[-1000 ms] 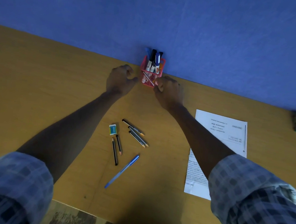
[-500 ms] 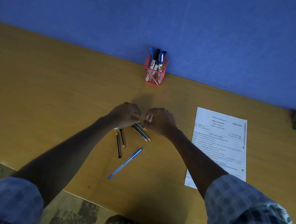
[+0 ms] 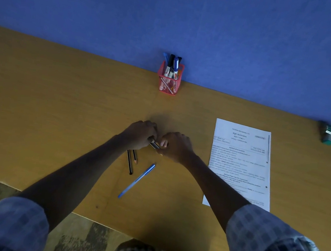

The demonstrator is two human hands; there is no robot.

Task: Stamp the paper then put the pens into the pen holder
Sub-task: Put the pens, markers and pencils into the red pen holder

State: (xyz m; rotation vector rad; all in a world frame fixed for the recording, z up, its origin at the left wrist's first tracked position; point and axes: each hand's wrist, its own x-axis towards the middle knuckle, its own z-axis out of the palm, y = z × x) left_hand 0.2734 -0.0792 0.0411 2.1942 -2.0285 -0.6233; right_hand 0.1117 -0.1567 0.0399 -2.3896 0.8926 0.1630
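Yellow-brown wood grain runs across the desk (image 3: pixel 51 97) in front of me, and a flat blue wall (image 3: pixel 191 21) rises straight from its far edge. Below the near edge I see mottled floor (image 3: pixel 79 237) and my checked sleeves.

My left hand (image 3: pixel 139 136) and right hand (image 3: pixel 175 146) meet knuckle to knuckle at the middle of the desk, both curled down over a small bundle of dark pencils (image 3: pixel 154 145). The fingers are closed around them, though I cannot tell which hand carries the grip.

Just beside my left wrist lie two loose dark pencils (image 3: pixel 130 162), and a blue pen (image 3: pixel 136 180) lies at a slant nearer to me.

The red mesh pen holder (image 3: pixel 169 80) stands upright against the wall, well apart from my hands, with markers already poking out of it. The printed paper (image 3: pixel 241 153) lies flat to my right. The green stamp (image 3: pixel 328 134) sits far right, by the wall.
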